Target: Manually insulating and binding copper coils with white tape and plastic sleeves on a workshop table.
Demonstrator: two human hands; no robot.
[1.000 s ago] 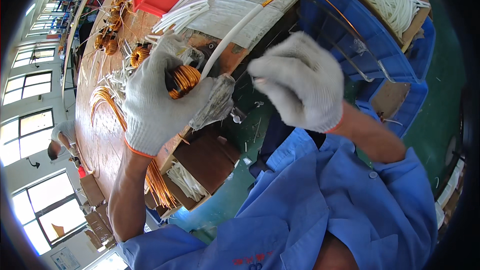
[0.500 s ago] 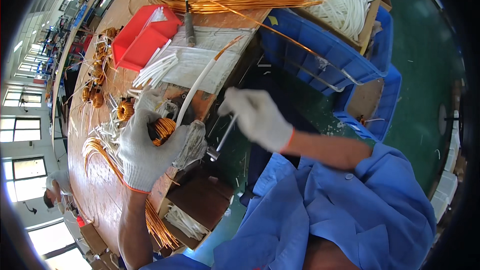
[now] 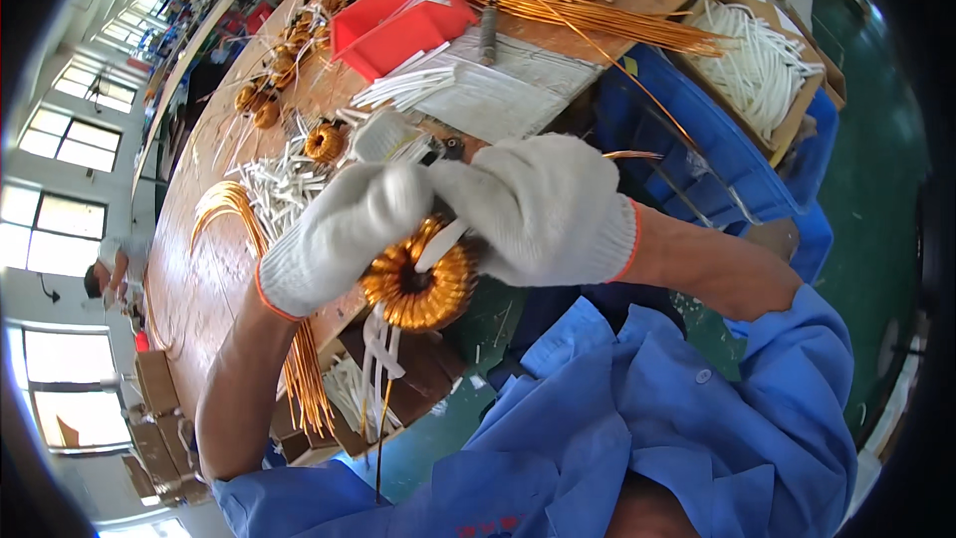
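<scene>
Close to my body, just off the table's edge, a ring-shaped copper coil [image 3: 456,284] hangs below my two gloved hands. My left hand [image 3: 334,224] is closed at the coil's upper left side, its fingertips meeting those of the other hand. With curled fingers, my right hand [image 3: 558,204] grips a white-sleeved wire [image 3: 438,247] that comes out of the coil's centre. A bare copper end [image 3: 632,154] sticks out past that hand. White-sleeved leads [image 3: 378,344] dangle under the coil. My fingers hide the exact grip points.
On the wooden table [image 3: 204,279] lie a red bin [image 3: 363,35], white sleeves [image 3: 408,88], a small copper coil [image 3: 324,142] and copper wire bundles [image 3: 224,201]. Blue crates [image 3: 657,100] and a carton of white tubing [image 3: 752,70] stand at right. Another person [image 3: 110,269] is far left.
The metal-headed tool is no longer in my right hand, which has moved left to the wire. The coil has come nearer my body and turned its open centre into view. The view has shifted.
</scene>
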